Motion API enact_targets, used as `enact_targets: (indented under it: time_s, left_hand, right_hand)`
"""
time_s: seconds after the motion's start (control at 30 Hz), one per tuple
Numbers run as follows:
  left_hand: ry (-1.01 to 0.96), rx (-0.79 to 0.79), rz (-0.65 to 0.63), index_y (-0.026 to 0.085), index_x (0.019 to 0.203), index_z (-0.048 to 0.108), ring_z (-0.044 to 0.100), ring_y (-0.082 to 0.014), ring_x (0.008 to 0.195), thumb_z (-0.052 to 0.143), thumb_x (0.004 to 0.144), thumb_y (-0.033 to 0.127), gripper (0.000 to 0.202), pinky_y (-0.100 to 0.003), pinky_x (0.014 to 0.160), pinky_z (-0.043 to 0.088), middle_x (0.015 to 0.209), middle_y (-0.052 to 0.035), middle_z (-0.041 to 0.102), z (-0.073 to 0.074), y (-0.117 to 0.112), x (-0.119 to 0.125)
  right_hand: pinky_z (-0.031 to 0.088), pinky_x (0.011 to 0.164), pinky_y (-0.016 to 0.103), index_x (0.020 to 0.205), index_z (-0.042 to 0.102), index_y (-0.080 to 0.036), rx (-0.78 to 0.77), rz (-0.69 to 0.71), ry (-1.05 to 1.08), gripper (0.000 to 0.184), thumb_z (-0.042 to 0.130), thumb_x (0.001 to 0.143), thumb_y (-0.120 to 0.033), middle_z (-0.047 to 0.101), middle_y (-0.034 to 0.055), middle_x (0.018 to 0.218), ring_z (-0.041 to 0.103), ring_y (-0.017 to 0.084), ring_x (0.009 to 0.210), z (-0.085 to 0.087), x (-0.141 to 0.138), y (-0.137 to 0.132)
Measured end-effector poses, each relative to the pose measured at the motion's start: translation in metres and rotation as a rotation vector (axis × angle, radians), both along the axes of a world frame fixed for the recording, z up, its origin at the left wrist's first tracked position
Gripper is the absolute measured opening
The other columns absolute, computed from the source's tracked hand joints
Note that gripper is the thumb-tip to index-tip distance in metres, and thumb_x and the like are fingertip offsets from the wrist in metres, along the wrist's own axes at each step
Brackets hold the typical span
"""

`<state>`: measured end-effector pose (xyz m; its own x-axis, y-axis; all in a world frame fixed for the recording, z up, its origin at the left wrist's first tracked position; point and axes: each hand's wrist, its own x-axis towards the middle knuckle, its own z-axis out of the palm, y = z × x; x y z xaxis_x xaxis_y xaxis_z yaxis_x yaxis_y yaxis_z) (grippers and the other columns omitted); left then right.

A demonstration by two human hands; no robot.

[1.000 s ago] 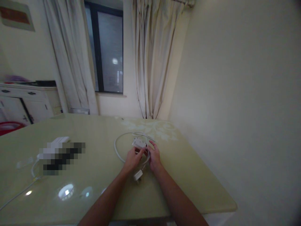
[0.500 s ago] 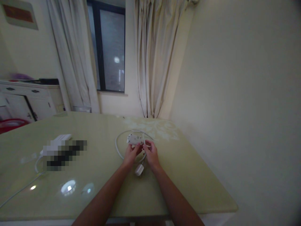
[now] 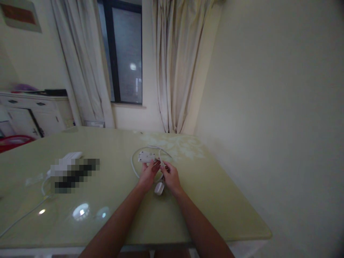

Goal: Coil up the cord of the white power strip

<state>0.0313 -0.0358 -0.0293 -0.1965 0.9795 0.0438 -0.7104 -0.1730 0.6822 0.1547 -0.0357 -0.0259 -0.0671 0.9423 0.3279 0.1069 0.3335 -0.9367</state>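
My left hand (image 3: 147, 177) is closed on the near edge of a small white power strip (image 3: 146, 157), whose face with dark screw dots is turned up. Beside it, my right hand (image 3: 171, 175) pinches the white cable (image 3: 134, 168) close to the strip's right end. Thin lines, perhaps wires or metal strips, show between the fingertips, too small to make out. The cable runs in a wide loop behind and left of both hands. Just below the fingers is a white plug (image 3: 159, 188). The fingers hide part of the strip's end.
The glossy pale green table (image 3: 215, 200) has a right edge near the wall (image 3: 282, 125). Farther left lie a white block-like thing (image 3: 73, 156) with a cord (image 3: 23, 217) and a blurred dark object (image 3: 77, 175). A cabinet (image 3: 51, 114) and red basin (image 3: 16, 141) stand beyond.
The power strip and my left hand have shifted slightly left, away from my right hand. A wider gap with thin lines shows between the fingertips. The plug sits a little higher in view.
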Motion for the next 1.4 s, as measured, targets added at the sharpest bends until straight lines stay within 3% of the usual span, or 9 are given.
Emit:
enact_targets:
  time_s: [0.23,0.53,0.9,0.97,1.13,1.27,1.4]
  left_hand:
    - [0.097,-0.005,0.11,0.024,0.104,0.054,0.072,-0.0154,0.083,0.076,0.071,0.007,0.044,-0.026,0.076,0.057,0.09,0.0019,0.072,0.002,-0.001,-0.004]
    - [0.255,-0.047,0.185,0.024,0.102,0.055,0.072,-0.0214,0.096,0.075,0.074,0.018,0.036,-0.034,0.082,0.058,0.097,-0.0023,0.074,-0.001,0.0,-0.006]
    - [0.315,-0.039,0.229,0.025,0.111,0.054,0.071,-0.0247,0.099,0.078,0.072,0.024,0.046,-0.039,0.083,0.059,0.104,-0.0055,0.073,-0.003,0.001,-0.004]
    - [0.351,-0.034,0.233,0.026,0.114,0.053,0.071,-0.0244,0.098,0.078,0.072,0.026,0.049,-0.038,0.082,0.058,0.104,-0.0057,0.073,0.0,0.0,-0.004]
    - [0.517,-0.023,0.252,0.024,0.107,0.054,0.07,-0.0243,0.095,0.082,0.067,0.029,0.049,-0.038,0.086,0.054,0.1,-0.0067,0.072,0.006,-0.004,0.0]
    - [0.726,0.035,0.231,0.022,0.102,0.06,0.07,-0.0235,0.086,0.076,0.069,0.023,0.037,-0.037,0.084,0.054,0.095,-0.0073,0.073,0.011,-0.011,0.001]
    - [0.889,0.147,0.151,0.023,0.105,0.068,0.07,-0.0247,0.087,0.066,0.073,0.016,0.033,-0.035,0.083,0.054,0.094,-0.0067,0.076,0.015,-0.018,0.0]
  right_hand:
    - [0.039,0.047,0.023,0.104,0.066,-0.015,-0.143,0.167,0.096,0.049,0.069,0.079,-0.057,0.061,-0.002,0.061,0.051,0.012,0.05,-0.003,-0.008,-0.004]
    - [0.038,0.045,0.022,0.1,0.067,-0.017,-0.171,0.232,0.089,0.052,0.068,0.08,-0.064,0.058,-0.0041,0.059,0.049,0.011,0.047,0.004,-0.009,-0.011]
    - [0.041,0.046,0.023,0.097,0.064,-0.016,-0.173,0.186,0.054,0.049,0.067,0.08,-0.062,0.059,-0.0029,0.059,0.051,0.012,0.048,-0.001,-0.009,-0.006]
    - [0.043,0.046,0.024,0.102,0.064,-0.016,-0.17,0.164,0.06,0.049,0.067,0.08,-0.06,0.061,-0.0015,0.064,0.053,0.013,0.05,0.0,-0.008,-0.008]
    - [0.052,0.062,0.027,0.134,0.056,-0.024,0.01,-0.04,0.024,0.056,0.069,0.084,-0.045,0.066,0.0045,0.104,0.061,0.013,0.066,0.009,-0.003,-0.015]
    - [0.054,0.07,0.03,0.116,0.07,-0.023,0.092,-0.032,-0.032,0.037,0.07,0.084,-0.041,0.064,0.0077,0.111,0.062,0.018,0.081,0.009,0.002,-0.011]
    - [0.054,0.067,0.031,0.099,0.075,-0.022,0.135,-0.046,-0.029,0.029,0.076,0.078,-0.041,0.06,0.0093,0.111,0.06,0.022,0.09,0.004,0.007,-0.003]
